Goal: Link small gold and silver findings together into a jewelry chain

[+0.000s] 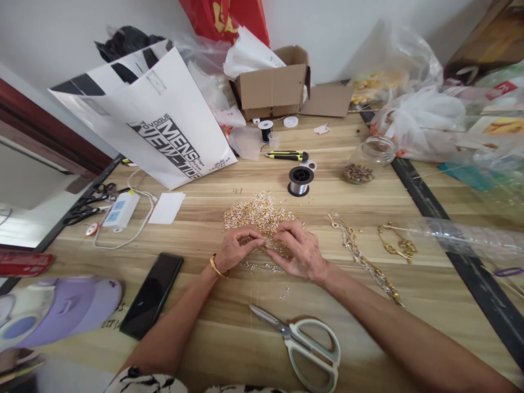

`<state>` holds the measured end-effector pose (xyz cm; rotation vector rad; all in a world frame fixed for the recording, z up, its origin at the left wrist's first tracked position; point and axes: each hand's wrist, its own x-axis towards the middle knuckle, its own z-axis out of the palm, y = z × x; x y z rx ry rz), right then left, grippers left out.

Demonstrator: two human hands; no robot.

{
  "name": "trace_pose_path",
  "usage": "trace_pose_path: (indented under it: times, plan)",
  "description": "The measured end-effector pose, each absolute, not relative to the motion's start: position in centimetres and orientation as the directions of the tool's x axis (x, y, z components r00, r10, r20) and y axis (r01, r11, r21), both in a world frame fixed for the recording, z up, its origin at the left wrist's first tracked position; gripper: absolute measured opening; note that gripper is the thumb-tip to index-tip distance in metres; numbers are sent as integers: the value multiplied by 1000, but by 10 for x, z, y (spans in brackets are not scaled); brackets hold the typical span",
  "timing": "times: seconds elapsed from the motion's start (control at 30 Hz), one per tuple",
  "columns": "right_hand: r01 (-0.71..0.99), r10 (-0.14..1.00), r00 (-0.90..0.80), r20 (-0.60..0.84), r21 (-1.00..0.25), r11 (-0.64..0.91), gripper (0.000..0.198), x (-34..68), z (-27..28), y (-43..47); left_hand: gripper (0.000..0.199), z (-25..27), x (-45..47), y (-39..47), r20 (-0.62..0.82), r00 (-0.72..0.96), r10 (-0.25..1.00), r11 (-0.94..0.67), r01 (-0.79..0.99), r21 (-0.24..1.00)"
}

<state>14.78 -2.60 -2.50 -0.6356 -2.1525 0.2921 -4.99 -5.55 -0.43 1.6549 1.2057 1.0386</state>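
Note:
My left hand [235,250] is closed in a pinch, thumb against forefinger, at the front edge of a pile of small gold and silver beads [257,210]. Facing it, the curled fingers of my right hand [301,252] nearly meet the left fingertips. Whatever sits between the fingertips is too small to make out. Just below both hands lies a silvery beaded strand [262,267]. A little silver piece [285,293] rests nearer to me. Large white-handled scissors [286,331] lie in front, blades pointing left.
Behind the beads stand a wire spool [300,182], a utility knife [286,155] and a glass jar [368,161]. Finished-looking gold and silver strands [364,262] lie right. A phone [152,295] and power strip [121,210] are left. A paper bag [164,120] and cardboard box [272,90] stand behind.

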Motion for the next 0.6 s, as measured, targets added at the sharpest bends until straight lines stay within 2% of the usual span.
trace_pose_path:
  times: [0.2, 0.6]
  plan:
    - [257, 474, -526, 706, -399, 880, 23, 146, -26, -20, 17, -6, -51, -56, 156, 207, 966, -216, 308, 926]
    - [232, 437, -583, 685, -376, 897, 7, 146, -28, -19, 18, -3, -46, -56, 213, 254, 943, -296, 354, 887]
